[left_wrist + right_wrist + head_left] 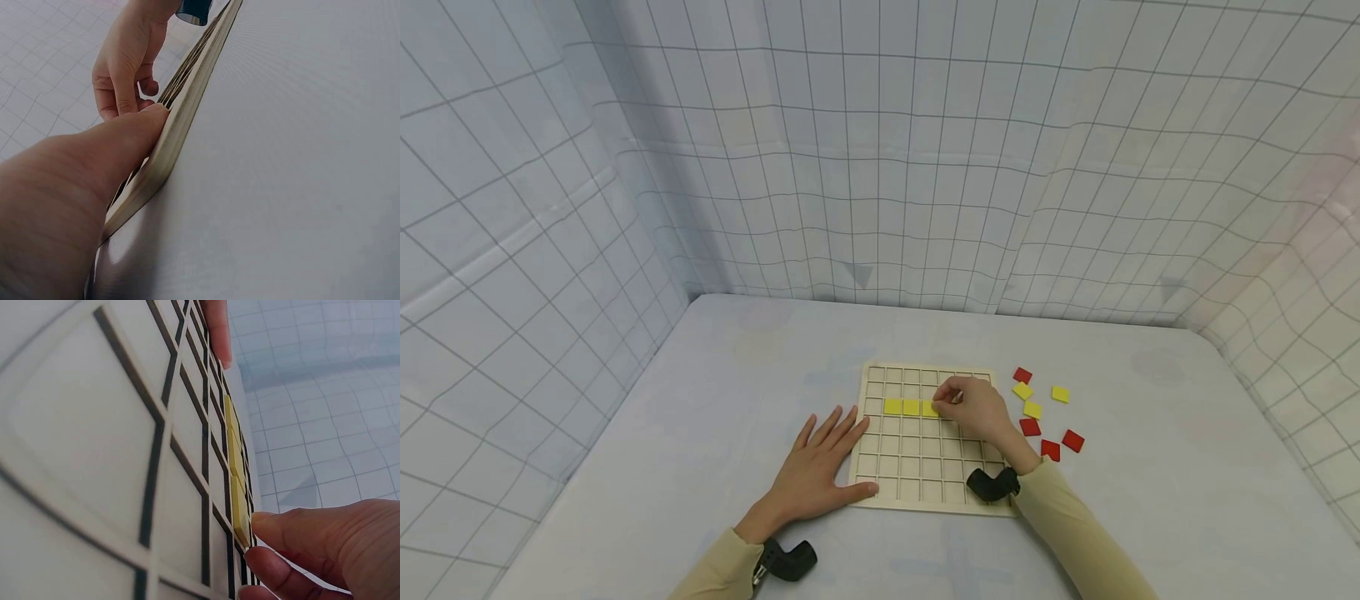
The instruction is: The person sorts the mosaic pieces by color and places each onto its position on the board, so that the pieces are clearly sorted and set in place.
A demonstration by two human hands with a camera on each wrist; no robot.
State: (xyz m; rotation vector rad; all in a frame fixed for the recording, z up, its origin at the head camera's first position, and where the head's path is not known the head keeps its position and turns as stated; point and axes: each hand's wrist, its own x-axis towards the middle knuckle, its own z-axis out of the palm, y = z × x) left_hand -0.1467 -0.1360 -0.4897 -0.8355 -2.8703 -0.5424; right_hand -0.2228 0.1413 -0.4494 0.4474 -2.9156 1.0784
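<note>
A pale wooden grid board [919, 469] lies flat on the table. Three yellow square tiles [911, 407] sit side by side in one of its upper rows. My right hand [976, 408] is over the board's right half, thumb and fingers pinching at the rightmost yellow tile [239, 509]. In the right wrist view the thumb and fingertips are right at that tile's end. My left hand [815, 473] rests with fingers spread at the board's left side. Its thumb [134, 128] lies over the board's edge in the left wrist view.
Several loose red tiles [1073, 440] and yellow tiles [1060, 394] are scattered on the table to the right of the board. A light cloth covers the table [760, 358]. Gridded white curtains [880, 167] hang behind it and along both sides.
</note>
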